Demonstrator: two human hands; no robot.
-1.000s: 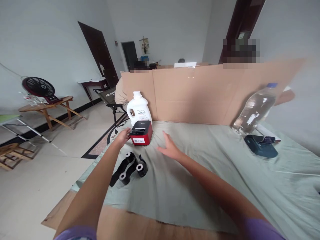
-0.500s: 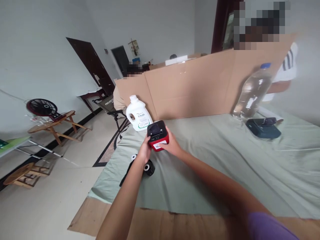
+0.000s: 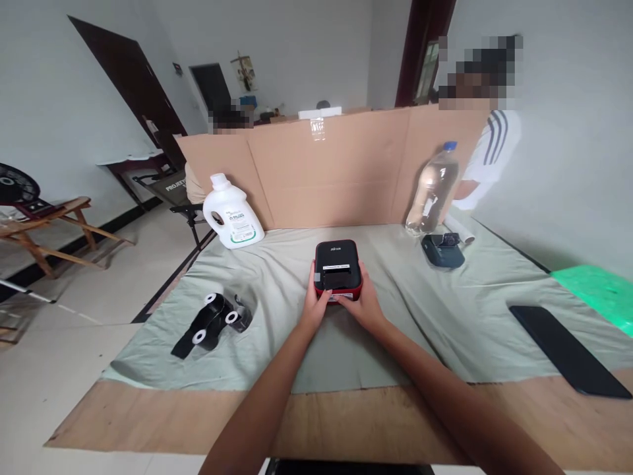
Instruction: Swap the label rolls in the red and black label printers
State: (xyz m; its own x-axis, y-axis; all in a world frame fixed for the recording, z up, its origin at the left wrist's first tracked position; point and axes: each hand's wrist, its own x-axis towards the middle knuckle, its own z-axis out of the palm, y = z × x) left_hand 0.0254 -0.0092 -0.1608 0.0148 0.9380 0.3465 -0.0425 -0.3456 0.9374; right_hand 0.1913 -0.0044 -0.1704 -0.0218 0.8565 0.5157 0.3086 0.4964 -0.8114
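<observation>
Black tops the red device (image 3: 332,256). Fingers of left hand (image 3: 314,308) and right hand (image 3: 366,305) (thumbs close together) grip its sides.

A plain, home-like room with a makeshift workspace: a sheet (image 3: 281,264) drapes the wooden table (image 3: 148,412) beneath the left hand (image 3: 315,309) and right hand (image 3: 366,305), and a cardboard partition (image 3: 336,171) stands beyond them. Far to their left, a dark door (image 3: 129,79), folding chair (image 3: 173,191) and electric fan (image 3: 17,186) on a wooden bench (image 3: 64,211) look domestic.
</observation>
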